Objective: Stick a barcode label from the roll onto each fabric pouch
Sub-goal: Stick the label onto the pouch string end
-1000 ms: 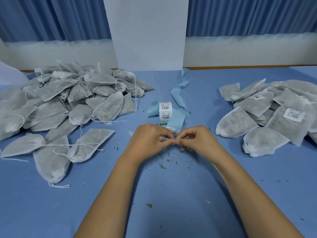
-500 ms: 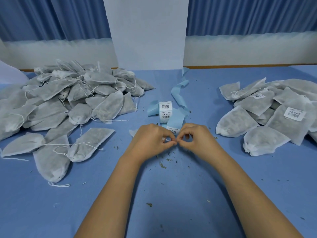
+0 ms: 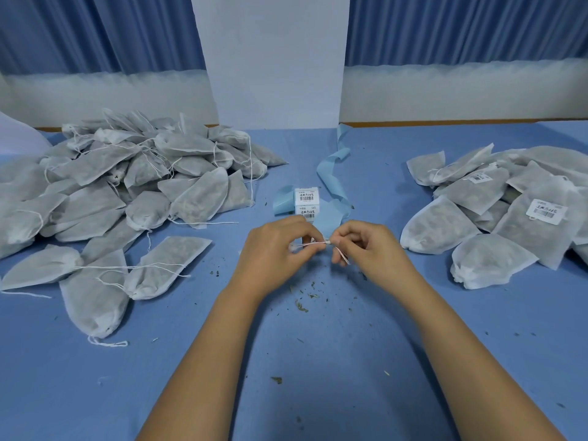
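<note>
**Left hand** (image 3: 276,249): fingers curled, with thumb and forefinger pinching a thin white drawstring (image 3: 313,245) above the blue cloth-covered table (image 3: 318,361).

**Right hand** (image 3: 372,249): fingers curled likewise, pinching the same drawstring at its other end. A short loose tail hangs below the fingertips. The two hands nearly meet at the table's centre. A scrap of white shows under the left fingers, and it cannot be told whether this is a pouch.

**Small roll of white barcode labels** (image 3: 307,202): on the table just beyond the hands, two printed labels facing the camera.

**Pale blue backing strip** (image 3: 331,176): trails from the roll in loose curls toward the table's far edge.

**Heap of unlabelled grey-white fabric pouches** (image 3: 127,186): on the left of the table, drawstrings loose. A few pouches lie apart at its near edge.

**Heap of labelled grey-white fabric pouches** (image 3: 445,227): on the right of the table, well apart from the roll. One white barcode sticker (image 3: 546,211) lies face up on a near pouch, and a second shows farther back.

**Dark flecks** (image 3: 301,305): scattered on the cloth below and between the hands.

**White upright panel** (image 3: 273,58): behind the table, centre.

**Blue pleated curtain** (image 3: 461,27): to either side of the panel.
</note>
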A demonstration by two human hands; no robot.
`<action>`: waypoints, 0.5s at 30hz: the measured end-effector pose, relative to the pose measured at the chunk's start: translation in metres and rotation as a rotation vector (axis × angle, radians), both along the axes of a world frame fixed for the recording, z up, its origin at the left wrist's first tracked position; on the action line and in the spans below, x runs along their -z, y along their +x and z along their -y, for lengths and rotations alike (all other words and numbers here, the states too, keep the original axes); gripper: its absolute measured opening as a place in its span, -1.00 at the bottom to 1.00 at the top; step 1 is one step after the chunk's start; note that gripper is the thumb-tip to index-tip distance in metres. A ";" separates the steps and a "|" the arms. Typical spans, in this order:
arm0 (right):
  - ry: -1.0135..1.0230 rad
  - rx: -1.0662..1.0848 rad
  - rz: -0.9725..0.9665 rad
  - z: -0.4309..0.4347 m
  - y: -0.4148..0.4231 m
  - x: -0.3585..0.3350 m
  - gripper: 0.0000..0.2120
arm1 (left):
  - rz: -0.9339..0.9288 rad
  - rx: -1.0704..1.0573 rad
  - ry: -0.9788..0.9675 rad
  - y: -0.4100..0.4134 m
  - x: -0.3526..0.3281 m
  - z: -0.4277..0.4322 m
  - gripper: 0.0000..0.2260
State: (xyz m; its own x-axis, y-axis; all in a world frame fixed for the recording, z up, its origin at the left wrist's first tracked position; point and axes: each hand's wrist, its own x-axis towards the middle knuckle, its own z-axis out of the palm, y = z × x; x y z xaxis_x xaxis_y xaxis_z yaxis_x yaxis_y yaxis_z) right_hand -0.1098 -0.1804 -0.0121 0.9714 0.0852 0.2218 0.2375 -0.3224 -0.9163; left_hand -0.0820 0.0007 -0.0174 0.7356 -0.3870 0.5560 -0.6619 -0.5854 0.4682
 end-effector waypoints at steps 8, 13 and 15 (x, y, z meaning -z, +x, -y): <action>0.252 -0.051 0.099 -0.007 -0.001 -0.004 -0.84 | -0.382 0.105 -0.742 -0.003 -0.013 0.001 -0.86; 0.284 -0.037 0.190 -0.016 -0.004 0.000 -0.80 | -0.479 0.176 -1.043 -0.003 -0.019 0.001 -0.88; 0.185 -0.031 0.252 -0.020 -0.005 0.003 -0.83 | -0.533 0.246 -1.240 -0.003 -0.024 0.000 -0.92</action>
